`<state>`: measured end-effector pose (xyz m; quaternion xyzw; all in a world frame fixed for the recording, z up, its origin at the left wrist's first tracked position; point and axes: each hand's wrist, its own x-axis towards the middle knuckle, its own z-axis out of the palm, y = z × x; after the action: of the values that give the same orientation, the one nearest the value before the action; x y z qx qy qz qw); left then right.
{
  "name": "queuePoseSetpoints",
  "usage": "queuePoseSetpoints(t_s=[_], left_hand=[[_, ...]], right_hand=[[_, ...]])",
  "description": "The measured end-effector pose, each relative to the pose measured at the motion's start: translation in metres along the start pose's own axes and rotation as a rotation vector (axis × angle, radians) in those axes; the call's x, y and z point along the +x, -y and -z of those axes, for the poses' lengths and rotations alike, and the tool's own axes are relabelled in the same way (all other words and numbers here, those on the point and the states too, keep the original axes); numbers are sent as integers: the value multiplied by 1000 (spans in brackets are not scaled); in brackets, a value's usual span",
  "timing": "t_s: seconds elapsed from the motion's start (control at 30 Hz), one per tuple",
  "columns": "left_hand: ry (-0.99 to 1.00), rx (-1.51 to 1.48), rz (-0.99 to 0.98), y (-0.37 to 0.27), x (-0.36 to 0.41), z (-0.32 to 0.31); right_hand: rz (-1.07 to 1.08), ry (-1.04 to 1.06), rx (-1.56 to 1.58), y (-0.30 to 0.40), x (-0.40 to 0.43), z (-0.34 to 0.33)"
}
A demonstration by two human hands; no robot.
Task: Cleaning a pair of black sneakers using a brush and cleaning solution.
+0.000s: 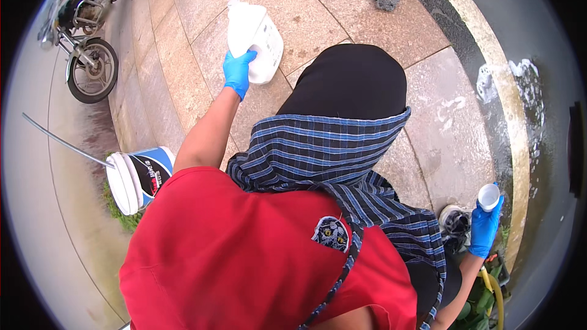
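Observation:
My left hand (pixel 237 72), in a blue glove, grips a large white plastic jug (pixel 257 39) by its handle area, over the stone paving. The jug bears writing and its capped end points away from me. On the right, low in the view, my right hand (pixel 484 229), also in a blue glove, holds a small white plastic cup (pixel 489 197) with its open mouth facing up. What the cup contains, if anything, I cannot tell. Beside that hand a shoe (pixel 454 224) shows on the paving. A blue-and-black checked apron (pixel 325 146) covers part of my legs.
A lidded bucket (pixel 133 178) with a thin hose or rod from its top stands left. A motorcycle (pixel 87 46) is at the upper left. A grey scouring pad (pixel 384 2) lies on the paving. Suds (pixel 525 75) wet the kerb (pixel 513 119); a yellow hose (pixel 496 298) lies lower right.

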<state>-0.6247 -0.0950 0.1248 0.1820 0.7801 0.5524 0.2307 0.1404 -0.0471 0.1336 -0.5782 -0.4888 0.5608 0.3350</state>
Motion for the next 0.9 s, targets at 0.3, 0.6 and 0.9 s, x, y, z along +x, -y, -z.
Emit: queuePoseSetpoints(t_s=[0.3,0.6,0.9], left_hand=[[790,431,-431,-185,-30,-182],[1443,550,-900,-243,-162,-353],[1652,417,-784,-217,-242,-373]], right_hand=[[-203,-29,432,127,66,-55],[413,-157,-22,194,53,-66],[713,-263,-824,198,17,-59]])
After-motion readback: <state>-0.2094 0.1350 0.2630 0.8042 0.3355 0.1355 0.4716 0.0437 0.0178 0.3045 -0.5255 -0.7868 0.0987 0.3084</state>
